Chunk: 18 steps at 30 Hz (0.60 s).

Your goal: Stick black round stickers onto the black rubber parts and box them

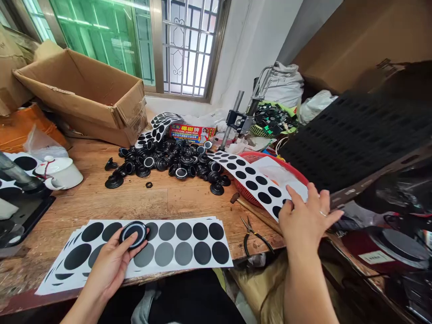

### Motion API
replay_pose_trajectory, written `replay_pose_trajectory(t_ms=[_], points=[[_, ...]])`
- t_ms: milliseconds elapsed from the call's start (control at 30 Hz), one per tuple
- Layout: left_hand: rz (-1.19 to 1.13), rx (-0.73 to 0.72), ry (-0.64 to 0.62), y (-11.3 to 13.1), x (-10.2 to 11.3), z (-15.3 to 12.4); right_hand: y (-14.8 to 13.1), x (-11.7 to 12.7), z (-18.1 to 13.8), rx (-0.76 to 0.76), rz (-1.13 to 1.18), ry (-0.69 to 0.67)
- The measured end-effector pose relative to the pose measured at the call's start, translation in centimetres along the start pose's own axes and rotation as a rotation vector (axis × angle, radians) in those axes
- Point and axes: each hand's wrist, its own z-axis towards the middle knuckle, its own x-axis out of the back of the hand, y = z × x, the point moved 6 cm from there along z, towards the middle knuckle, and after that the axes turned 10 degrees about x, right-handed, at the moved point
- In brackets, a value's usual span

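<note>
My left hand (114, 258) grips a black round cap (134, 234) with a pale ring on its face, thumb on top. It is above a stack of white sheets (222, 225) bearing rows of black round stickers, at the table's front edge. My right hand (305, 220) has its fingers spread, at the lower end of another sticker sheet (245, 169) that slopes over a red basket (248, 191). Whether its fingertips touch that sheet I cannot tell. Behind, a heap of black round caps (182, 159) lies on the wooden table (162, 198).
Pliers (250, 231) and a hammer (254, 209) lie between the stack and my right hand. A white lidded pot (62, 173) stands at left, near a cardboard box (101, 99). A metal press stand (232, 119) is at the back. A large black perforated panel (357, 135) leans at right.
</note>
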Motion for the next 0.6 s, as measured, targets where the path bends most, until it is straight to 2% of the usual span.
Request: replay_pose_trajectory(t_ms=[100, 167, 200, 267, 333, 433, 600], points=[[-0.004, -0.014, 0.011, 0.1, -0.2, -0.1, -4.3, 0.1, -0.7, 0.133, 0.123, -0.020], [-0.004, -0.021, -0.001, 0.1, -0.5, -0.2, -8.3, -0.9, -2.6, 0.248, 0.366, -0.092], [-0.004, -0.027, -0.012, 0.2, -0.7, -0.3, -10.5, -1.9, -4.0, 0.308, 0.516, -0.181], [-0.005, -0.029, -0.047, 0.3, -1.3, -0.6, -15.3, -4.4, -7.5, 0.412, 0.717, -0.491], [-0.007, -0.017, -0.080, 0.2, -1.9, -1.0, -18.5, -6.6, -10.6, 0.401, 0.671, -0.691], [0.010, 0.006, -0.131, -0.2, -2.8, -1.4, -20.8, -8.4, -12.2, 0.347, 0.581, -0.754], [0.053, 0.021, -0.192, -1.4, -3.6, -1.2, -21.6, -10.0, -11.0, 0.362, 0.606, -0.832]])
